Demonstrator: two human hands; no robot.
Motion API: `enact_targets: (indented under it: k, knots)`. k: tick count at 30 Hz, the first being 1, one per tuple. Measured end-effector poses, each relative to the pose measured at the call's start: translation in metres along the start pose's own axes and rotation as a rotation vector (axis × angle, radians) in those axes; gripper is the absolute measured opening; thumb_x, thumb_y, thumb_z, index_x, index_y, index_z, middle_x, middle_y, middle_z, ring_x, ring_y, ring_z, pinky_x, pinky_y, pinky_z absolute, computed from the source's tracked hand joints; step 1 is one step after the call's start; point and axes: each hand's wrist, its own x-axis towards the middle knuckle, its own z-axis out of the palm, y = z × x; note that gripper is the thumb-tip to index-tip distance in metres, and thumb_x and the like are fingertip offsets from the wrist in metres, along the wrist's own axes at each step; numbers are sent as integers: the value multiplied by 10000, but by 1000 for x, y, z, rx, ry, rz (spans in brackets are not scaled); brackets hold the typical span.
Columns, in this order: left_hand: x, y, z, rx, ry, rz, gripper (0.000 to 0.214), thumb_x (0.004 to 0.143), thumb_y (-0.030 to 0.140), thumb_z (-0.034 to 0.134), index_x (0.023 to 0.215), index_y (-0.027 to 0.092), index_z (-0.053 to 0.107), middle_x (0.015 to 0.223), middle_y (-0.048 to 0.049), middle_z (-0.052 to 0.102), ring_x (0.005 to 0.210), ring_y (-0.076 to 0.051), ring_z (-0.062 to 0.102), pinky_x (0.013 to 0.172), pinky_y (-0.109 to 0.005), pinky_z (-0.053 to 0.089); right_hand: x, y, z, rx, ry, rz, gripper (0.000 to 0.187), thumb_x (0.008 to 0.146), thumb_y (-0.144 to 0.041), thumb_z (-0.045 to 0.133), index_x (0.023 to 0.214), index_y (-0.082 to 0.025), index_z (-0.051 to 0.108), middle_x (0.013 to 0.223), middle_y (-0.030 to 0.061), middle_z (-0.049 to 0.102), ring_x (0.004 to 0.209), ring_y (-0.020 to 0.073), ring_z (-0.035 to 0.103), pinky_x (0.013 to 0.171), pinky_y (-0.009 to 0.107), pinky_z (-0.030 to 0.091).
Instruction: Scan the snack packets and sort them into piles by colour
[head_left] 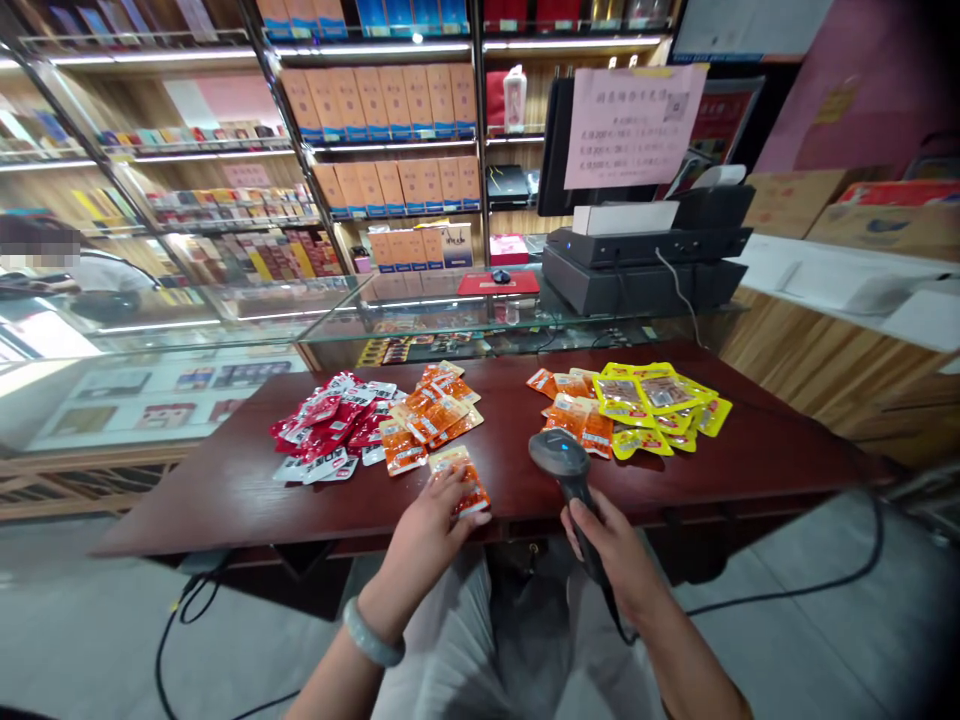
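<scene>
My left hand rests on an orange-and-cream snack packet near the table's front edge. Its fingers lie over the packet, with the thumb out along the lower edge. My right hand is wrapped round the handle of a dark barcode scanner, whose head points away from me over the table. Just beyond my left hand lies a pile of orange packets, beside a heap of red and silver packets. Right of the scanner, more orange packets touch a pile of yellow packets.
The dark red table meets a glass counter bearing a mouse and a cash register. Stocked shelves stand behind. Black cables trail at both sides. A person is at the far left.
</scene>
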Motion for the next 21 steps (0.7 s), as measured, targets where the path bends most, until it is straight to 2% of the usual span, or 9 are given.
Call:
enact_targets:
  k: [2,3,7,9,11,14,17,21]
  knots:
    - [1,-1,4,-46,49,0,273,874,372,588,1109,266,680,1440,-44,541,1377,-224,446,1176,-403,329,-1,4,1,8,4,18,370,839,-547,682,972,-213,594,673,-26,505,537,114,423,481,225,319]
    - [2,-2,5,-27,100,-16,271,859,357,606,1102,258,674,1434,-52,546,1372,-232,451,1178,-412,325,-1,5,1,17,9,32,380,828,-548,694,989,-218,594,672,-29,508,539,113,426,484,223,324]
    - [6,-8,6,209,313,-181,675,761,478,699,1325,151,527,1449,-183,497,1398,-344,381,1184,-528,246,-4,5,5,44,-3,74,403,799,-558,720,988,-222,603,656,-38,509,531,105,427,487,213,336]
    - [8,-9,5,278,308,-208,718,737,540,701,1298,124,534,1400,-209,531,1370,-374,402,1167,-533,254,-5,4,8,39,-34,77,406,798,-567,714,971,-214,611,642,-40,507,512,98,415,473,211,322]
    - [9,-6,6,283,259,-178,589,748,539,691,1174,145,588,1313,-190,594,1296,-361,478,1112,-488,337,-7,3,12,36,-63,82,430,796,-573,712,1021,-218,618,632,-43,507,497,98,409,463,210,311]
    - [14,2,9,260,217,-215,380,794,476,656,1017,177,586,1079,-143,687,1086,-322,609,913,-424,460,-8,4,17,56,-82,105,505,781,-584,719,1131,-235,618,636,-38,521,503,110,432,464,213,321]
    - [20,10,15,208,206,-250,267,849,404,595,1007,194,545,919,-90,710,940,-286,662,785,-375,457,-9,7,18,66,-74,125,532,777,-586,722,1165,-235,622,658,-22,541,536,122,465,474,214,341]
    - [27,15,20,155,174,-224,220,864,390,577,979,209,527,852,-58,716,885,-268,680,739,-346,430,-8,2,17,89,-72,72,499,791,-592,709,1114,-223,622,659,-25,534,522,99,436,470,204,340]
